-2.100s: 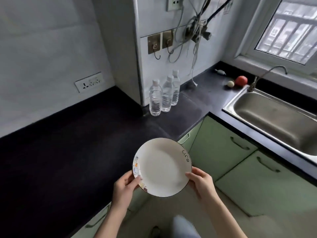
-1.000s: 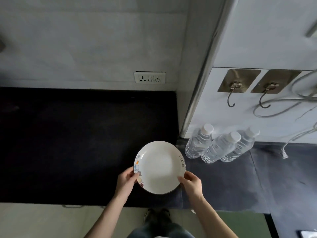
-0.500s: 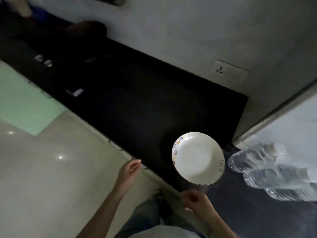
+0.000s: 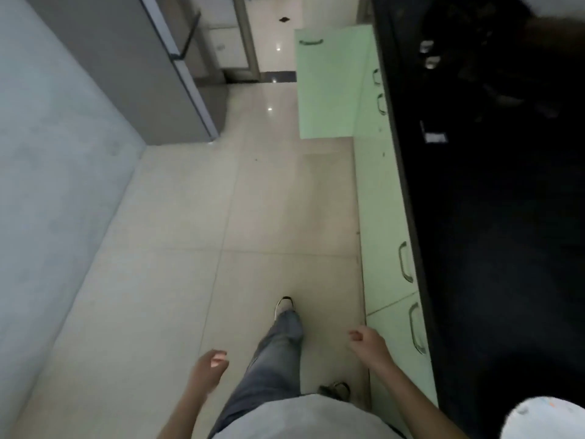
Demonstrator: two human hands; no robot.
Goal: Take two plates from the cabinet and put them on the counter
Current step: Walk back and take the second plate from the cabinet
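head camera, looking down: i see my left hand [image 4: 210,367] and right hand [image 4: 367,342] both empty, fingers loosely curled over the pale tiled floor [image 4: 269,217] — the round white plate [image 4: 544,418] lies on the black counter [image 4: 490,248], well apart from the open pale-green cabinet door [image 4: 329,83].

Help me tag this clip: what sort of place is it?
Likely a home kitchen: a dark counter over green cabinets with handles, a plate on the counter, a tiled floor.

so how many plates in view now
1: a white plate at the bottom right corner, on the dark counter, cut off by the frame. Another could hide in the dark far end.
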